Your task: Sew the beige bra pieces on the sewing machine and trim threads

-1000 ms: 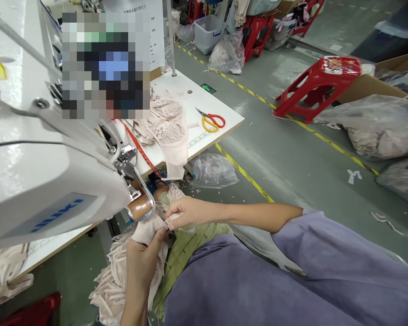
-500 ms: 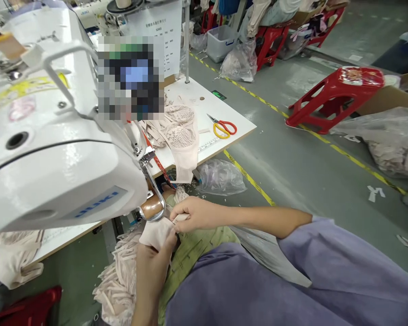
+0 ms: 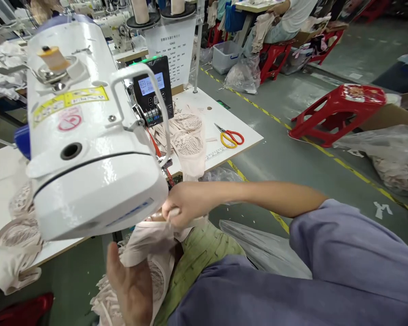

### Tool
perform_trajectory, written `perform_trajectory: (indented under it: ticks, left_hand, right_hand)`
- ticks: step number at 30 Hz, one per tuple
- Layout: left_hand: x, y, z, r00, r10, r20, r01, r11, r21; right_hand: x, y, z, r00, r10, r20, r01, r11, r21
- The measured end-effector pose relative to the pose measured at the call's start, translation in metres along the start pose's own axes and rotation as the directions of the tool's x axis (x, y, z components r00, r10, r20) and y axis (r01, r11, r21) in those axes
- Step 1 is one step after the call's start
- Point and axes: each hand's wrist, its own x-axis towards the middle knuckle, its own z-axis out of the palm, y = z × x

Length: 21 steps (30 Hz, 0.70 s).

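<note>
My right hand [image 3: 182, 206] pinches the top edge of a pale pink bra piece [image 3: 149, 242] just under the head of the white sewing machine [image 3: 88, 149]. Its fingers are closed on the fabric. Lower down, my left hand [image 3: 131, 285] is against the same pink piece from below, palm turned up. Whether its fingers grip the fabric is hidden. The needle area is covered by the machine head.
Several pink lace bra cups [image 3: 187, 136] and red-and-yellow scissors [image 3: 230, 137] lie on the white table [image 3: 224, 122]. More pink pieces hang at the left [image 3: 15, 253]. A tipped red stool [image 3: 336, 113], plastic bags [image 3: 387, 154] and a seated person [image 3: 292, 18] are on the floor beyond.
The view has tilted up, showing the machine's top and control panel. My right hand rose closer under the machine head. My left hand dropped lower, its palm now turned up.
</note>
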Motion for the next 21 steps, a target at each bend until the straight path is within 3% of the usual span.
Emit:
perform_trajectory:
  ticks: [2,4,5,10,15,16,18,21]
  left_hand:
    - [0.011,-0.013,-0.009,0.976,0.212,0.049,-0.215,0.972,0.09]
    - [0.023,-0.021,-0.009,0.889,0.429,0.161,-0.457,0.858,0.235]
    - [0.028,-0.024,-0.006,0.851,0.484,0.204,-0.525,0.792,0.312]
    - [0.044,-0.037,0.004,0.831,0.51,0.221,-0.545,0.667,0.509]
    - [0.061,-0.048,-0.006,0.746,0.529,0.404,-0.662,0.531,0.529]
    - [0.061,-0.046,-0.006,0.755,0.514,0.408,-0.653,0.534,0.537]
    - [0.058,-0.038,-0.003,0.814,0.467,0.345,-0.578,0.598,0.555]
    - [0.047,-0.021,0.004,0.884,0.402,0.238,-0.463,0.683,0.565]
  right_hand:
    - [0.006,0.002,-0.002,0.992,0.031,-0.124,-0.059,0.973,-0.225]
    - [0.01,0.004,-0.001,0.988,0.028,-0.155,-0.075,0.948,-0.31]
    - [0.01,0.005,0.001,0.988,0.026,-0.155,-0.076,0.943,-0.324]
    - [0.01,0.006,0.002,0.989,0.011,-0.149,-0.06,0.942,-0.33]
    - [0.012,0.007,0.002,0.991,0.002,-0.132,-0.048,0.935,-0.35]
    - [0.012,0.01,0.003,0.991,0.003,-0.136,-0.051,0.935,-0.35]
    - [0.01,0.017,0.009,0.986,-0.016,-0.169,-0.038,0.948,-0.316]
    - [0.002,0.032,0.02,0.938,-0.159,-0.307,0.077,0.962,-0.262]
